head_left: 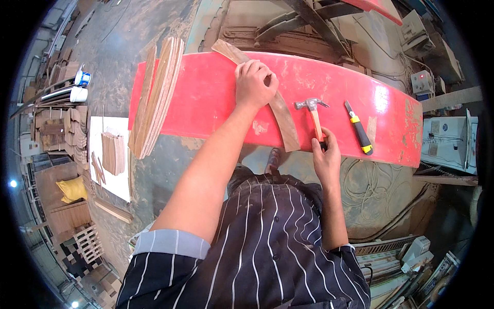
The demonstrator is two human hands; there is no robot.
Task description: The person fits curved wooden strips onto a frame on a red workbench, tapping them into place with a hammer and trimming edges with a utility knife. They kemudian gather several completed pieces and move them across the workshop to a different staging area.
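Note:
A long red work surface [206, 98] lies across the view. On it rests a curved brown wooden strip [285, 126], running from the far edge to the near edge. My left hand [254, 85] is closed over the strip's upper part, and its fingertips are partly hidden. To the right, my right hand [327, 154] grips the lower end of the orange handle of a claw hammer [315, 116]; the metal head points away from me, over the red surface. Right of the hammer lies a utility knife [360, 127] with a black and yellow handle, its blade out.
Several curved wooden strips [160, 98] are stacked at the left end of the surface. Further left, a white board [109, 177] on the floor carries more wood pieces. Coiled cable [368, 183] lies on the floor at the right. Dark metal beams [319, 23] stand beyond.

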